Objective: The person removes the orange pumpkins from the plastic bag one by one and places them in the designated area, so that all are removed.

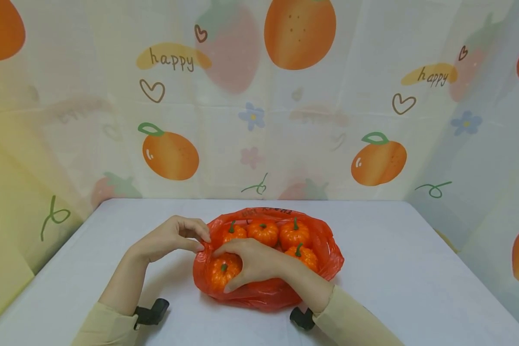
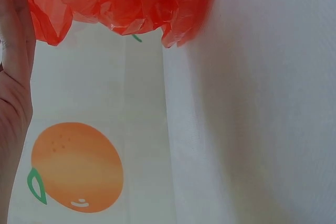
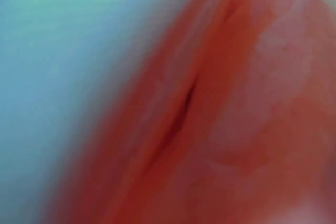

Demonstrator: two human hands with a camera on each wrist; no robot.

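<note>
A red plastic bag (image 1: 265,300) lies with its mouth spread wide, and several small orange pumpkins (image 1: 263,232) with green stems sit inside it. At the bag's left rim, my left hand (image 1: 173,237) pinches the plastic between thumb and fingers. My right hand (image 1: 256,261) reaches over the bag's near side, thumb and fingers curved round a pumpkin (image 1: 225,270) at the front left. In the left wrist view the crumpled bag (image 2: 131,3) hangs beside the left hand (image 2: 14,66). Blurred red plastic (image 3: 252,129) fills much of the right wrist view, where the right hand is hidden.
The bag rests on a table with a white cover (image 1: 385,269). Behind it hangs a pale curtain (image 1: 225,158) printed with fruit, hearts and flowers. A black wrist camera (image 1: 152,312) is on the left sleeve and another black camera (image 1: 302,319) on the right.
</note>
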